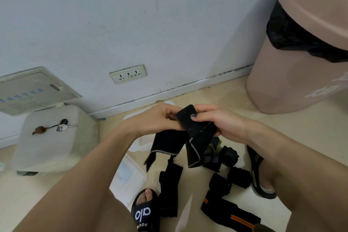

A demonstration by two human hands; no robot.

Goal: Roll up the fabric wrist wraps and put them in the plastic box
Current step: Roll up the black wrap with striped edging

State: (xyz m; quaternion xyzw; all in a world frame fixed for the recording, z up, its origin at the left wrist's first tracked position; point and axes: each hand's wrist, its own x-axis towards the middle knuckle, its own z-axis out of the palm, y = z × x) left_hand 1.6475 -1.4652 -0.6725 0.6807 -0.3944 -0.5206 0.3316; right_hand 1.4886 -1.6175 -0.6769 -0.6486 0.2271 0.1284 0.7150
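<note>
Hands meet in the middle of the view, above a beige floor (pixel 216 100). Left hand (pixel 160 118) and right hand (pixel 220 120) both hold one black wrist wrap (pixel 194 124) in the air; the fingers of the left hand are curled on its left edge, and the right hand pinches it with the thumb on top and the other fingers under. One end of this wrap is folded over at the top, and the rest hangs down in two loose parts with grey edge. Under the hands, on the floor, lies a clear plastic box (pixel 130 175), partly hidden by the left arm, and I cannot tell what is inside it. To the right of the box, more black wraps (pixel 170 188) lie on the floor, some already rolled (pixel 239 176), and one has orange stripes (pixel 229 213). Two feet in black sandals (pixel 143 213) stand near them. At the left there is a white stool (pixel 56 149) with keys (pixel 62 127) on it. A pink bin (pixel 293 73) with black bag stands at the right by the wall.
</note>
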